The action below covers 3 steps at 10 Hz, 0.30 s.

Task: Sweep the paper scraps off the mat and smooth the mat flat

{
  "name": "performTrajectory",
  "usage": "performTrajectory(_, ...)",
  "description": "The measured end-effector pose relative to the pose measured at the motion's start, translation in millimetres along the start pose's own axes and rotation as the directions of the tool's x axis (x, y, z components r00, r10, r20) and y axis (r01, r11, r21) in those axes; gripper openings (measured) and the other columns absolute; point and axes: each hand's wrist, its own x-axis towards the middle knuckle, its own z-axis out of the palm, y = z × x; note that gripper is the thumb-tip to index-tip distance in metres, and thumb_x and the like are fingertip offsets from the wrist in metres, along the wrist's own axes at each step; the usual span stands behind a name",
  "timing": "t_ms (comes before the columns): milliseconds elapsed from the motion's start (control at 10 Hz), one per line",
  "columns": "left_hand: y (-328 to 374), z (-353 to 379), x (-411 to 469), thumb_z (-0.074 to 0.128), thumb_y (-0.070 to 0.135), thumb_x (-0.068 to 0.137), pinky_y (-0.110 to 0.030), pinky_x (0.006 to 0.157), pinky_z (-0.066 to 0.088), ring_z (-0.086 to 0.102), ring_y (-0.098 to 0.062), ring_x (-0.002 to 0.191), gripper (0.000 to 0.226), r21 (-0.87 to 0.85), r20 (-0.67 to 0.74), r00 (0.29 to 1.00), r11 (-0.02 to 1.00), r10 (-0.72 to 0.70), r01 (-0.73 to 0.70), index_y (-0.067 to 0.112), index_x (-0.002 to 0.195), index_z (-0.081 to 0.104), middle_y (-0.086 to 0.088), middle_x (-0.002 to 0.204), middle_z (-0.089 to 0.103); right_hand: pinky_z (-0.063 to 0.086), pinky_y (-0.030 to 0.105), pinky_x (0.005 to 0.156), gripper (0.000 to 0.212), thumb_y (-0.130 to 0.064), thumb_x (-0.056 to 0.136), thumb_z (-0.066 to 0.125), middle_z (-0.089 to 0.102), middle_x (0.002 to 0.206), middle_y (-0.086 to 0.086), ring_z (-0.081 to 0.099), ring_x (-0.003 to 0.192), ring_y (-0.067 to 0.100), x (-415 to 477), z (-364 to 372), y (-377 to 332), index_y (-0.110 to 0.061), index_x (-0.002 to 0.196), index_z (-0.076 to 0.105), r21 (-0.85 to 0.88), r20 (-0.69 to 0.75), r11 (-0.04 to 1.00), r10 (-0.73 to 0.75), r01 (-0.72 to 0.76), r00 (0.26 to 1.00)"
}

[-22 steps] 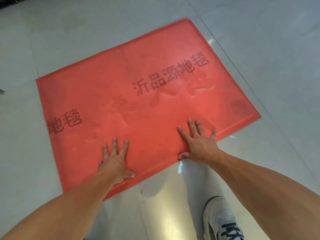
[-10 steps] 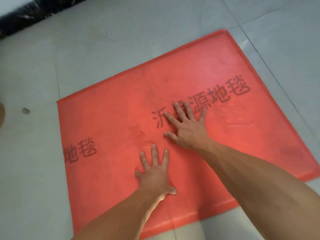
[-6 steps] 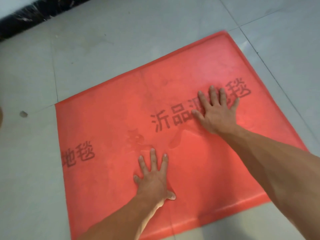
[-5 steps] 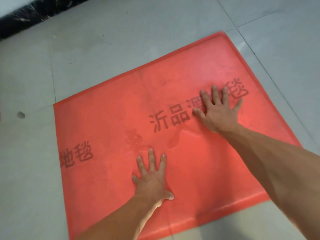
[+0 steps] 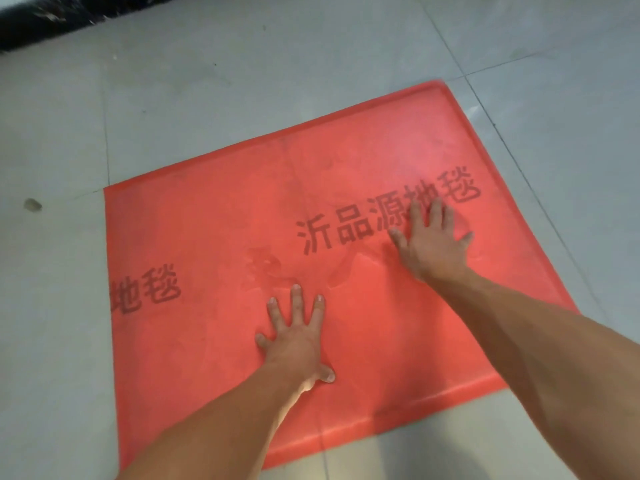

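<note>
A red mat (image 5: 214,216) with dark printed characters lies on the grey tiled floor. My left hand (image 5: 296,336) rests flat on the mat's near middle, fingers spread, holding nothing. My right hand (image 5: 429,244) presses flat further out and to the right, fingers spread over the printed characters, slightly blurred. A shallow crease (image 5: 349,268) shows in the mat between the two hands. No paper scraps are visible on the mat.
Grey floor tiles (image 5: 242,81) surround the mat on all sides. A small dark speck (image 5: 33,204) lies on the floor left of the mat. A black strip (image 5: 52,19) runs along the far left edge of the floor.
My right hand has slid back toward me and slightly left from the far-right characters. My left hand has stayed pressed in the same place.
</note>
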Motion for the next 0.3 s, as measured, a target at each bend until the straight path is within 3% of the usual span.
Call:
performTrajectory(100, 1, -2, -5, 0.082, 0.051, 0.067, -0.07, 0.106, 0.023, -0.032, -0.041, 0.14, 0.134, 0.019, -0.006, 1.0, 1.0, 0.003, -0.003, 0.043, 0.144, -0.028, 0.005, 0.143, -0.052, 0.009, 0.069, 0.112, 0.074, -0.064, 0.096, 0.03, -0.003, 0.165, 0.006, -0.006, 0.152, 0.027, -23, 7, -31, -0.027, 0.156, 0.01, -0.003, 0.04, 0.991, -0.133, 0.134, 0.99)
performTrajectory(200, -7, -7, -5, 0.071, 0.059, 0.075, -0.067, 0.105, 0.029, -0.027, -0.039, 0.143, 0.119, 0.0, -0.003, 0.999, 0.999, 0.035, -0.035, 0.045, 0.146, -0.023, 0.009, 0.149, -0.045, 0.009, 0.069, 0.113, 0.071, -0.062, 0.097, 0.032, 0.001, 0.165, 0.006, -0.004, 0.152, 0.027, -46, 9, -57, -0.029, 0.156, 0.012, -0.026, 0.067, 0.97, -0.239, 0.241, 0.969)
performTrajectory(300, -18, -26, -9, 0.053, 0.06, 0.087, -0.062, 0.111, 0.024, -0.008, -0.036, 0.149, 0.09, -0.076, -0.127, 0.984, 0.988, 0.125, -0.135, 0.035, 0.154, -0.002, 0.003, 0.162, -0.015, 0.011, 0.07, 0.111, 0.07, -0.061, 0.098, 0.031, 0.004, 0.165, 0.004, 0.0, 0.152, 0.027, -58, -1, -78, -0.031, 0.156, 0.006, -0.085, 0.052, 0.932, -0.349, 0.352, 0.936)
